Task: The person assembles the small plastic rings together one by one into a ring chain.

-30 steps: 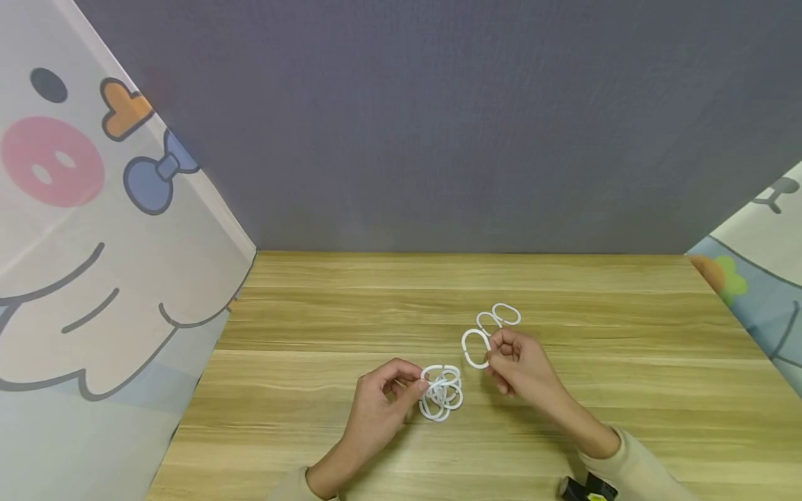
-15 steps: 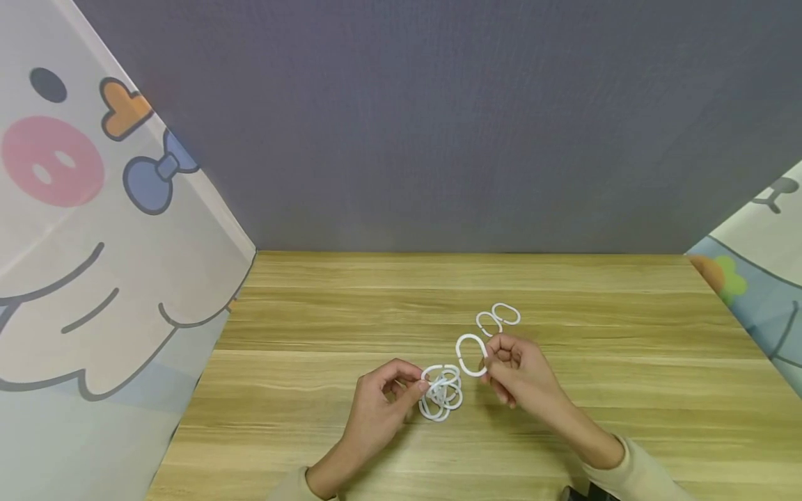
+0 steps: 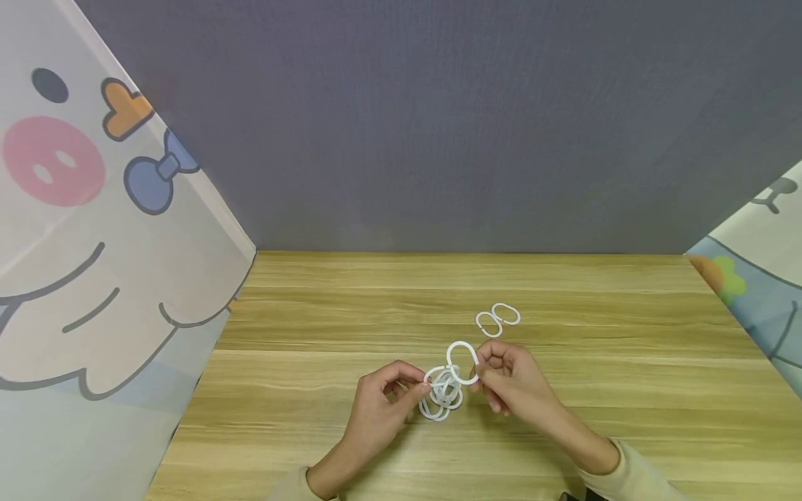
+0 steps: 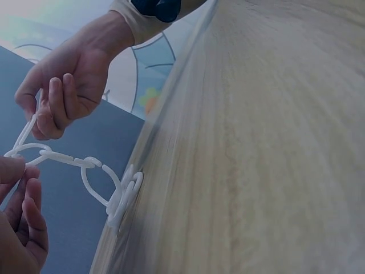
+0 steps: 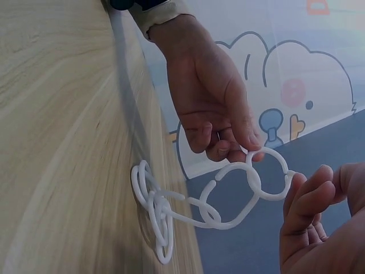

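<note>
We see the left hand (image 3: pixel 379 403) pinching a white ring chain (image 3: pixel 446 398), the right hand (image 3: pixel 514 379) pinching another ring (image 3: pixel 461 343), and a cut-off, letter-like red mark (image 5: pixel 317 7) behind.

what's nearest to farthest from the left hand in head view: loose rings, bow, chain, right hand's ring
1. Chain: pinched by the left hand
2. Ring: in the right hand
3. Loose rings: beyond the right hand
4. Bow: printed, far left

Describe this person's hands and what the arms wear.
The left hand and right hand look bare, no gloves. The left sleeve and right sleeve are pale beige; wrist views show a dark object on each, partly cropped.
</note>
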The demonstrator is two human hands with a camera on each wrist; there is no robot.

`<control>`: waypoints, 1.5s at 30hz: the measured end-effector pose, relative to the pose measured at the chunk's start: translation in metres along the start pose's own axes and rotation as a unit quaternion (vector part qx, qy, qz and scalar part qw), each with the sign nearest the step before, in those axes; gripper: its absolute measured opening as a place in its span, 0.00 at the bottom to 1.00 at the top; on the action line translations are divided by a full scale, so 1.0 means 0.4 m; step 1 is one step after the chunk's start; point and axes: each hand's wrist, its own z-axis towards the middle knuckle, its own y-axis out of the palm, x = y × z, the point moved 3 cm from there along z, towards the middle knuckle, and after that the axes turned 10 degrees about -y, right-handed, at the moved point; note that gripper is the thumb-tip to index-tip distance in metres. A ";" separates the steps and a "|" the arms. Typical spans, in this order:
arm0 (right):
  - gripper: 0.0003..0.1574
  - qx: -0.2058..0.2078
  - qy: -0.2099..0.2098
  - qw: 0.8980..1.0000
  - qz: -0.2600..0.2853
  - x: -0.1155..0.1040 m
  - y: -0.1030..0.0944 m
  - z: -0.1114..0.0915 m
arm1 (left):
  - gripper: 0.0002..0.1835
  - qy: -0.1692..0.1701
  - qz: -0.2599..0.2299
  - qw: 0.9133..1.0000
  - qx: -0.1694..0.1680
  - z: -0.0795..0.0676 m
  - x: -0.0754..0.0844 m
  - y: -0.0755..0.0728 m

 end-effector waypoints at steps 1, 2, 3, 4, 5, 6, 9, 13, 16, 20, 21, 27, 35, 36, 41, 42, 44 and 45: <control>0.05 0.000 0.001 1.000 0.000 0.000 0.001 0.000 | 0.03 0.001 0.001 1.000 0.000 0.000 0.000 0.000; 0.05 0.000 0.001 1.000 0.000 0.000 0.002 0.000 | 0.03 0.001 0.001 1.000 0.000 0.000 0.000 0.000; 0.05 0.000 0.001 1.000 0.001 0.000 0.003 0.000 | 0.03 0.002 0.001 1.000 0.000 0.000 -0.001 0.000; 0.05 0.000 0.002 1.000 0.002 0.000 0.004 -0.001 | 0.03 0.002 0.001 1.000 0.000 0.000 -0.001 0.000; 0.05 -0.001 0.003 1.000 0.003 0.000 0.005 -0.001 | 0.03 0.002 0.001 1.000 0.001 0.000 -0.001 -0.001; 0.05 -0.001 0.003 1.000 0.005 0.000 0.005 -0.001 | 0.03 0.002 0.000 1.000 0.001 0.000 -0.001 -0.001; 0.05 -0.004 0.009 1.000 0.006 0.002 0.006 -0.002 | 0.04 0.007 0.000 1.000 0.000 -0.001 0.000 -0.001; 0.05 -0.007 0.021 1.000 0.000 0.004 0.004 -0.003 | 0.04 0.012 0.003 1.000 -0.003 -0.002 0.001 -0.002; 0.06 -0.012 0.034 0.999 -0.002 0.007 0.004 -0.003 | 0.04 0.012 0.003 1.000 -0.004 -0.003 0.002 -0.003; 0.07 -0.021 0.033 0.999 0.000 0.011 0.006 -0.003 | 0.04 0.012 0.003 1.000 -0.001 -0.002 0.001 -0.004; 0.07 -0.023 0.028 0.999 0.000 0.011 0.007 -0.003 | 0.04 0.011 0.003 1.000 0.001 -0.002 0.001 -0.004; 0.04 -0.022 0.011 1.000 -0.003 0.012 0.006 -0.005 | 0.04 -0.005 -0.004 1.000 0.013 0.001 -0.002 -0.004; 0.06 0.001 0.022 0.999 -0.030 0.017 -0.003 -0.001 | 0.04 -0.013 -0.012 1.000 0.020 0.002 -0.002 -0.005; 0.06 0.004 0.021 0.999 -0.031 0.017 -0.004 -0.001 | 0.04 -0.013 -0.012 1.000 0.020 0.002 -0.002 -0.005; 0.06 0.013 0.000 0.999 -0.032 0.021 -0.011 -0.001 | 0.03 -0.009 -0.010 1.000 0.020 0.003 -0.003 -0.005; 0.06 0.013 -0.004 0.999 -0.031 0.021 -0.013 -0.001 | 0.03 -0.009 -0.009 1.000 0.019 0.003 -0.003 -0.005; 0.05 0.009 -0.007 1.000 -0.027 0.025 -0.018 0.000 | 0.03 -0.011 -0.006 1.000 0.020 0.004 -0.005 -0.005; 0.04 0.005 -0.009 1.000 -0.025 0.026 -0.021 0.000 | 0.03 -0.014 -0.005 1.000 0.020 0.004 -0.005 -0.005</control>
